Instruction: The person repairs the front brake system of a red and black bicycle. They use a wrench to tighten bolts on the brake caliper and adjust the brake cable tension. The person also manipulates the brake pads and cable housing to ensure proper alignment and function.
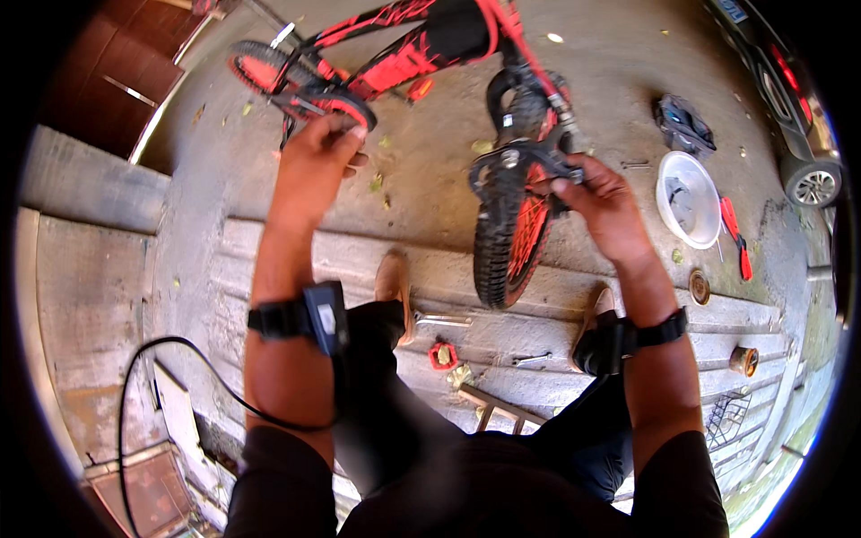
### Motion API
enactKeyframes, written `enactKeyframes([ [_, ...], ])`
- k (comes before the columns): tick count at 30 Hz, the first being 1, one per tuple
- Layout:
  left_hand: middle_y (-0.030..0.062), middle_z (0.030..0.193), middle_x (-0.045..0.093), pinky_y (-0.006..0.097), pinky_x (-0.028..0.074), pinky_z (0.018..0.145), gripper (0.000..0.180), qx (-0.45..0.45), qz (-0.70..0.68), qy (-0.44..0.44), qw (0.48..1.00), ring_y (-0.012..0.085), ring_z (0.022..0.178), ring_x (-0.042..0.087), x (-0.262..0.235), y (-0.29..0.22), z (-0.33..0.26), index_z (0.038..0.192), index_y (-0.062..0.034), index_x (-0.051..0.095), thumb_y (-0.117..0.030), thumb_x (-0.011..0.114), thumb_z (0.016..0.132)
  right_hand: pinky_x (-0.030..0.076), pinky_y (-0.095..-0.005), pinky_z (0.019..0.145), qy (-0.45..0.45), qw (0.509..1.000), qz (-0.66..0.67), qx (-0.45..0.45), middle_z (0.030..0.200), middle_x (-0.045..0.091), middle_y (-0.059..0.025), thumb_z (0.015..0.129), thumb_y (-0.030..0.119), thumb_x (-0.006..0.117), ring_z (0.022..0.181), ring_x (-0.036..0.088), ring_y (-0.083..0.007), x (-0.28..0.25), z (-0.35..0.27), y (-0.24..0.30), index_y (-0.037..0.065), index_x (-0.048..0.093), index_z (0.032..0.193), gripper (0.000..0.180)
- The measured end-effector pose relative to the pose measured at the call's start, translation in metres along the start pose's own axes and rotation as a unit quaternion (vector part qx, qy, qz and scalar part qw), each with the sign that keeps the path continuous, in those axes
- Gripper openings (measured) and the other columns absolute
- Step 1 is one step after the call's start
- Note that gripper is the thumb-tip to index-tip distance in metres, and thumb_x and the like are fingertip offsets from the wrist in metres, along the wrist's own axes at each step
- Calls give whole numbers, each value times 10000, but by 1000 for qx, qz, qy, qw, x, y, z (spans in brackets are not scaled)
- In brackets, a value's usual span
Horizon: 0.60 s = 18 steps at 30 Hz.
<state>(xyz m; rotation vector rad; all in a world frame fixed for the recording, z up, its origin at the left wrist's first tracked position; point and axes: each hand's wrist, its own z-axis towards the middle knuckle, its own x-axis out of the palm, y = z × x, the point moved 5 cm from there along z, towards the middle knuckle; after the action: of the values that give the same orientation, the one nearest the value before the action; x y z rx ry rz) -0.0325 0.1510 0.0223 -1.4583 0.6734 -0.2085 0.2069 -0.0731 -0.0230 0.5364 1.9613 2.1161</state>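
The red and black bicycle [404, 49] lies upturned on the concrete ground [421, 179]. Its front wheel [507, 238] stands just under the right hand [603, 204], whose fingers close on the black fork end [547, 166]. The left hand [316, 152] grips the rear wheel [305, 90] from below.
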Motion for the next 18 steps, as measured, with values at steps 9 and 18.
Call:
enactKeyframes([
  [9,64,708,618,297,460,477,126,-191,195,155,950,131,612,613,-46,216,30,881,-58,636,-178,601,864,532,-335,673,29,989,108,91,820,618,-109,890,129,619,794,636,-260,-13,-10,14,-1,518,1234,382],
  [18,157,889,671,442,504,750,175,-145,382,127,904,352,875,637,9,379,37,920,-72,649,-216,671,824,352,-286,314,-14,997,41,67,568,378,-31,964,344,516,404,394,-177,-19,4,-3,108,435,741,334],
])
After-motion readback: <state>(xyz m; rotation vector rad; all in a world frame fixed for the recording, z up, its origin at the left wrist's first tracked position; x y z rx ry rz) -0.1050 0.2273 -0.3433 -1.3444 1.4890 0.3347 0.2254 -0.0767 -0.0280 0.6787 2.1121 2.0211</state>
